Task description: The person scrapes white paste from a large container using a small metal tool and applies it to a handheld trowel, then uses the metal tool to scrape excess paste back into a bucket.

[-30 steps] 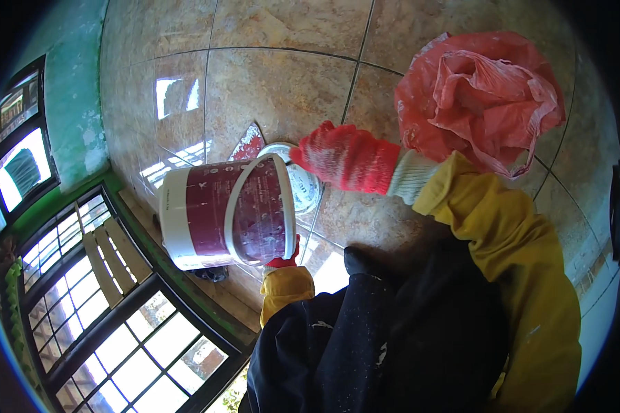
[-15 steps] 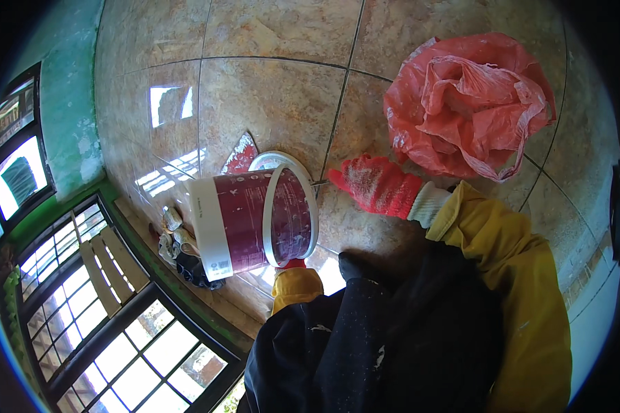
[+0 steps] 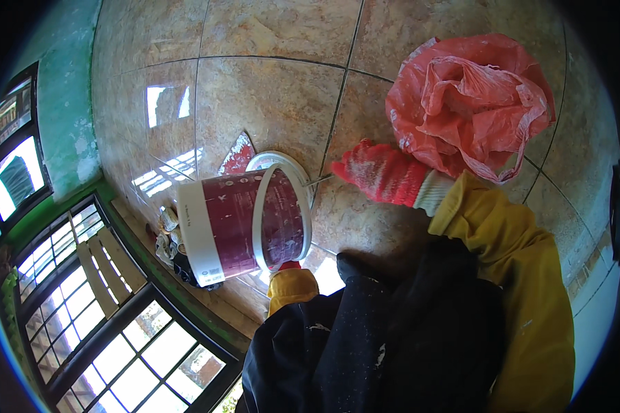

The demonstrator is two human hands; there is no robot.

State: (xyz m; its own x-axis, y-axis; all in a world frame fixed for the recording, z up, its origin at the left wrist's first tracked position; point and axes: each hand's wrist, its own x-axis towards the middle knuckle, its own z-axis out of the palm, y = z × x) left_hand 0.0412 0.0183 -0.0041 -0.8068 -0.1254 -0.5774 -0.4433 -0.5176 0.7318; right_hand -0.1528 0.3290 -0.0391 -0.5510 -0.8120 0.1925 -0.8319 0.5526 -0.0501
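A white and maroon plastic bucket (image 3: 231,217) is tipped on its side, its white-rimmed mouth facing right. My left hand (image 3: 289,265), in a red glove below a yellow cuff, grips the bucket's near side by the rim; its fingers are hidden behind the bucket. My right hand (image 3: 384,173), in a red glove dusted white, is closed to the right of the mouth. A thin grey rod (image 3: 320,179) runs from its fingertips towards the bucket; its far end is hidden. Close beyond that hand a crumpled red plastic bag (image 3: 472,103) lies on the floor.
Behind the bucket are a round white lid (image 3: 280,160) and a red, white-smeared flat piece (image 3: 238,153). Several small items, among them dark cloth (image 3: 184,266), lie by the wall at left. Brown tiles (image 3: 269,96) cover the floor. Black-framed windows (image 3: 138,344) line the left side.
The bucket has shifted a little left, with my left hand beside it. My right hand has turned and risen slightly, and more of the rod shows between it and the bucket.
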